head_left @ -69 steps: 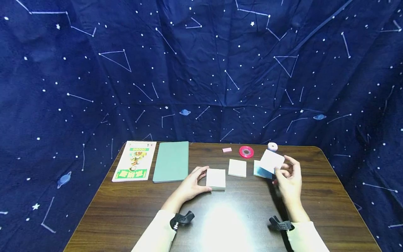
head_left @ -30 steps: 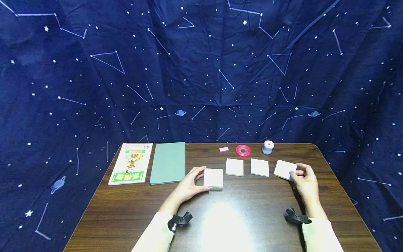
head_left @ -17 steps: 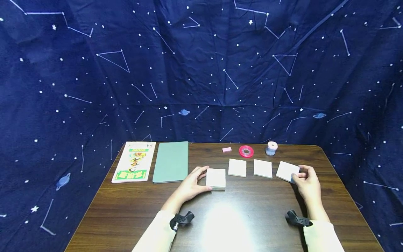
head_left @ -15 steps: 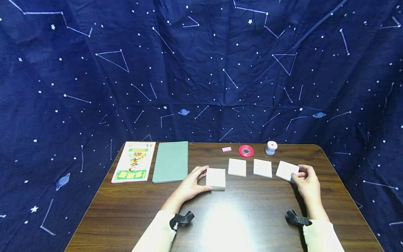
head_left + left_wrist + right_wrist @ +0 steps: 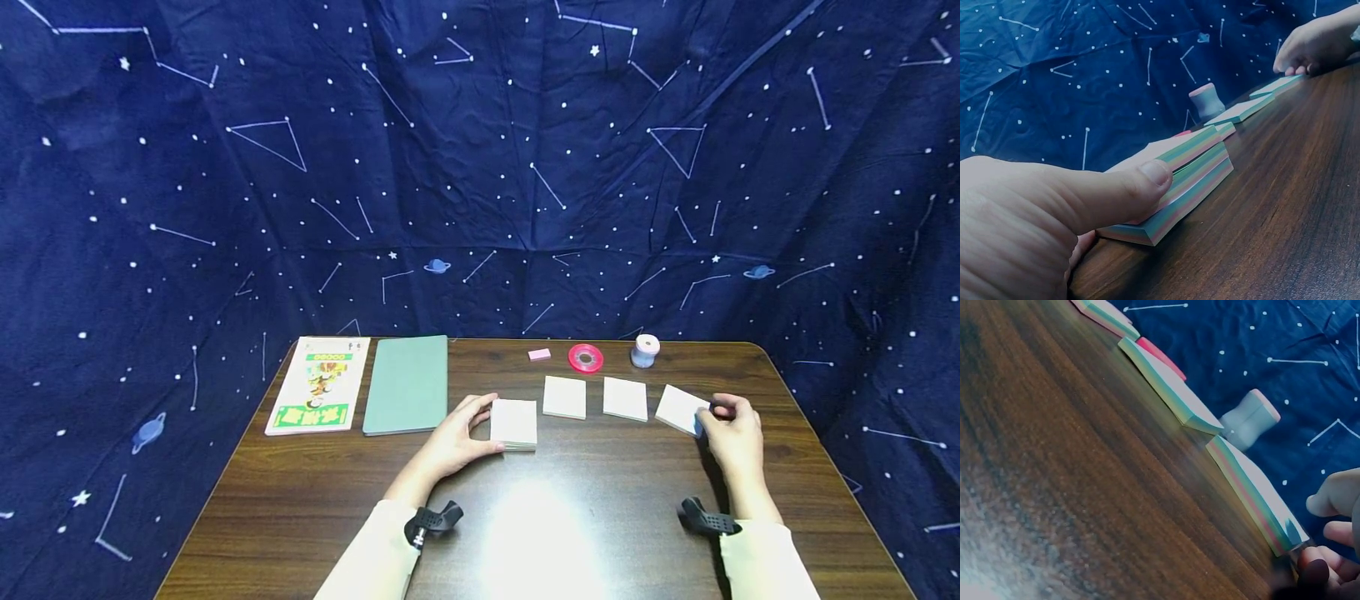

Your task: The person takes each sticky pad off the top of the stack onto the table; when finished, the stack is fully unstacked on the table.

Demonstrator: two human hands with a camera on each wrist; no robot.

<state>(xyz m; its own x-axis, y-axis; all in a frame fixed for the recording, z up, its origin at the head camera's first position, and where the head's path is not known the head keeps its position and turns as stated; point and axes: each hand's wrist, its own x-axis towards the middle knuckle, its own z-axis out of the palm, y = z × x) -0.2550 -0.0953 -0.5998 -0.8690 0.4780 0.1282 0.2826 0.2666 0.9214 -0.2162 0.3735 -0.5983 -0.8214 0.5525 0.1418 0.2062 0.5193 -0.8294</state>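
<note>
My left hand (image 5: 453,437) grips a stack of square sticky note pads (image 5: 514,423), thumb on the front edge and fingers at the far side. Striped coloured edges show on this stack (image 5: 1191,181) in the left wrist view. To its right, two more pads lie flat in a row: a middle pad (image 5: 565,397) and another pad (image 5: 625,398). A slightly turned pad (image 5: 681,409) ends the row, its edges striped too. At that pad's right corner is my right hand (image 5: 735,437), its fingers spread apart and loosely bent in the right wrist view.
Behind the row stand a pink eraser-like block (image 5: 539,355), a red ring-shaped roll (image 5: 586,358) and a white-and-blue spool-shaped thing (image 5: 645,351). A green notebook (image 5: 405,385) and an illustrated book (image 5: 318,385) lie left. A starry blue cloth (image 5: 480,167) hangs behind the table.
My right hand has carried a pad rightward and set it down at the row's end. Its fingers have since loosened from the pad. My left hand stays on the stack.
</note>
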